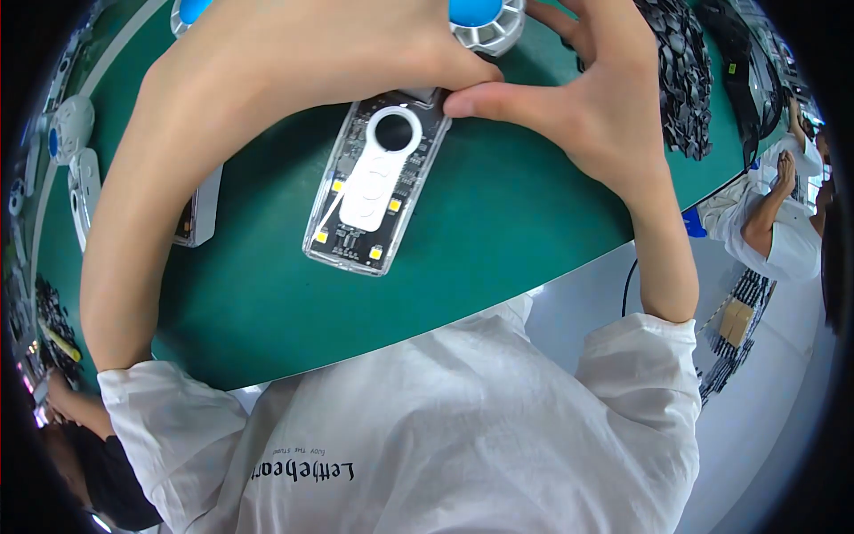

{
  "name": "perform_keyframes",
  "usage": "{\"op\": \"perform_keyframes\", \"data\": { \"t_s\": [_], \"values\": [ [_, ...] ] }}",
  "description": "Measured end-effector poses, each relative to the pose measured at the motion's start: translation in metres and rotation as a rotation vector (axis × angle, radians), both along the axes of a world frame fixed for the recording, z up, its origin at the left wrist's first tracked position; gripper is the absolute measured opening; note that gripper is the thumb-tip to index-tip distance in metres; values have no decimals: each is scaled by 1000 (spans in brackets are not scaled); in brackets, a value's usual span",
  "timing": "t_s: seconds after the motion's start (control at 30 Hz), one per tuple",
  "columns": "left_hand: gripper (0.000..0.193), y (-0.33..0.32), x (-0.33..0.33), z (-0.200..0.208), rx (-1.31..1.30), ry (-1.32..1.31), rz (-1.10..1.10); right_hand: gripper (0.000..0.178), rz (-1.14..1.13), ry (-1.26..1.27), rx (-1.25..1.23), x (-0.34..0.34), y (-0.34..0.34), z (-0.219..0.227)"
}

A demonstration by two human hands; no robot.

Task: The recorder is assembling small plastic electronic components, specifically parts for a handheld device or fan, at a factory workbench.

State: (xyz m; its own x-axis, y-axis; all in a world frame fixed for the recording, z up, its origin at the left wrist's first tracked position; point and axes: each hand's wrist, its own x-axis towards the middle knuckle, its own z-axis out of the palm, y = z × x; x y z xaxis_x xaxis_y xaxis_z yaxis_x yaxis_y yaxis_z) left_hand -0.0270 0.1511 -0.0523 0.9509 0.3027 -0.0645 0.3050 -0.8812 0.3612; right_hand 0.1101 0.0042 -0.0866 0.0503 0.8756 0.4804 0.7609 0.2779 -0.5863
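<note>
A clear-cased electronic device (372,191) is at the middle of the green table, tilted, its upper end toward my hands. A dark circuit board with small yellow-and-white squares shows through the case, and a white piece (366,189) with a ring at its top lies over it. My left hand (374,44) reaches across the upper end and partly covers it; its fingers run out of view. My right hand (592,102) is open, thumb stretched to the device's upper corner, close to my left thumb. Its other fingers are apart and partly cut off by the top edge.
Round white-ribbed pieces with blue discs (476,11) stand at the top edge. A pile of dark flat pieces (680,84) lies right. A white-cased part (206,209) is beside my left forearm; white devices (71,129) are far left. Other people (774,214) sit at both sides.
</note>
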Motion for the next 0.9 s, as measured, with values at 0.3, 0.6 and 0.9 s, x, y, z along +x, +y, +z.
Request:
{"op": "perform_keyframes", "data": {
  "t_s": [0.3,0.6,0.9],
  "values": [
    [65,-26,3,5,-216,-119,136,39,-107,125,-117,25,-3,23],
    [81,-55,-33,-19,-101,66,157,16,-182,-550,-427,79,-12,15],
    [83,-12,-61,-31,-43,-51,121,16,-352,-544,-636,70,-6,36]
  ]
}}
